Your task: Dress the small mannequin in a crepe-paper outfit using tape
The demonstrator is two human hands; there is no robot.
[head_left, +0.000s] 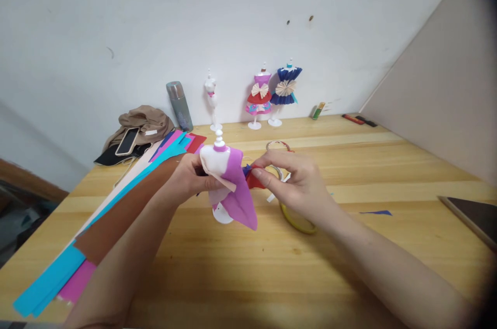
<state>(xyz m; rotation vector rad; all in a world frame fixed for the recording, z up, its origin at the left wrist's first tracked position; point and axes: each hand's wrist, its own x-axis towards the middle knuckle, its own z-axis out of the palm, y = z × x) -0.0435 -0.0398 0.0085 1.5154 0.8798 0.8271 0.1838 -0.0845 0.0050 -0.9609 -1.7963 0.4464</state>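
A small white dress form stands on its round base in front of me, draped with purple crepe paper and a pale pink piece. My left hand is closed round its left side, the thumb pressing on the pale pink piece. To the right of the form, my right hand pinches a gathered red and dark blue crepe paper piece between thumb and fingers, close to the purple paper. Whether that piece touches the form is hard to tell. Rolls of tape, one yellow, lie behind and below my right hand.
Crepe paper sheets in several colours lie at the left. Along the wall stand a flask, a bare dress form, and two dressed ones. A blue scrap and a dark board are on the right.
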